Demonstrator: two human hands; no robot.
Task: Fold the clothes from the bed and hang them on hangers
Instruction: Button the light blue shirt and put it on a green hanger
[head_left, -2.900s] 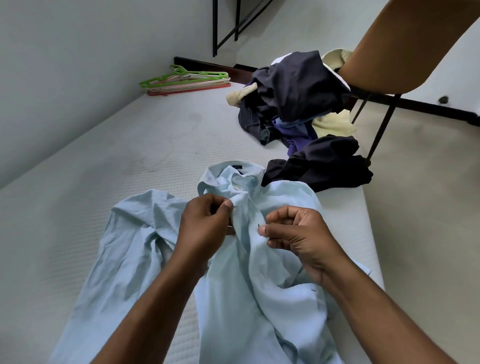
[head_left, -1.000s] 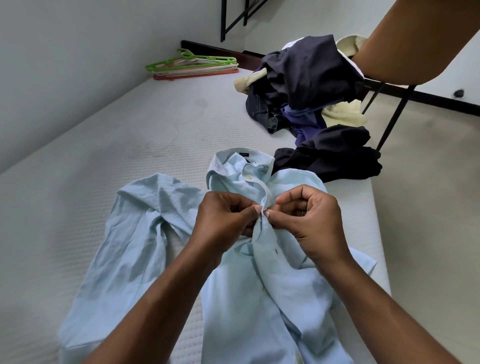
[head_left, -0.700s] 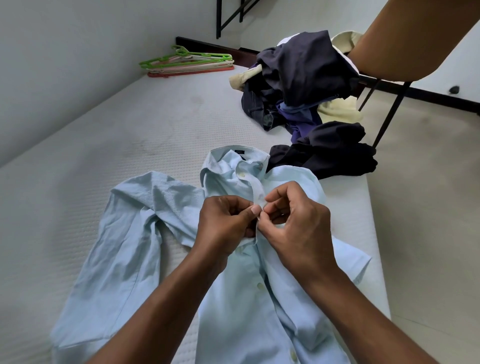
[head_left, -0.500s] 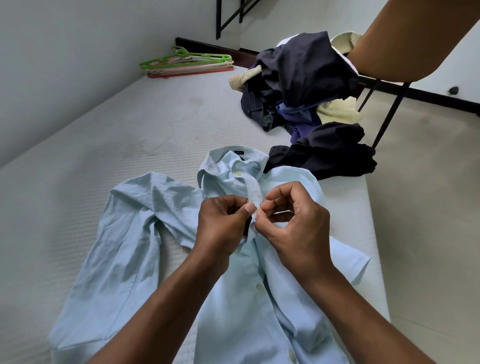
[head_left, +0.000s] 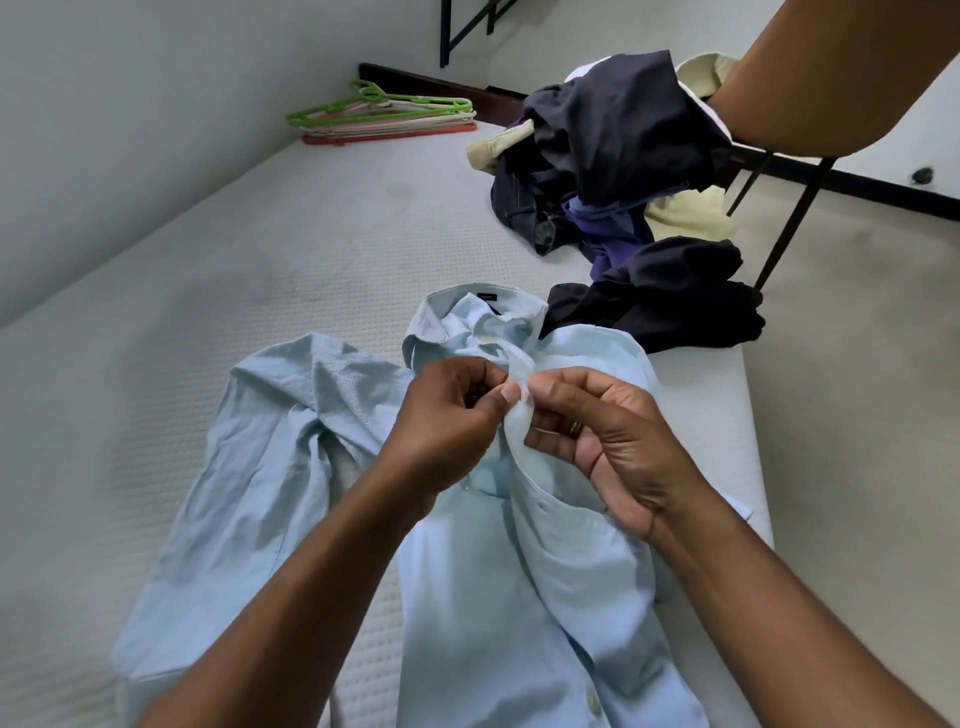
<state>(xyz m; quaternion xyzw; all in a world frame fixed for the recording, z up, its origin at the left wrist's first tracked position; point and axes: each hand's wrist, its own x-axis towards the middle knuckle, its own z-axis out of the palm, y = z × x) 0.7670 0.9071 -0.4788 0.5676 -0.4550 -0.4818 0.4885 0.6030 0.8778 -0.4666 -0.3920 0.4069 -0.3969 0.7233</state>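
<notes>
At frame centre, left hand (head_left: 447, 421) and right hand (head_left: 613, 441) each pinch the upper placket (head_left: 519, 415) of the pale blue shirt (head_left: 519, 613), now slightly apart; buttoning seems unfinished, folding waits.

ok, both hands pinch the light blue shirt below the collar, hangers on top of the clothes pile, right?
No: the hangers lie on the mattress by the wall, apart from the clothes pile (head view). Left hand and right hand do pinch the light blue shirt.
</notes>
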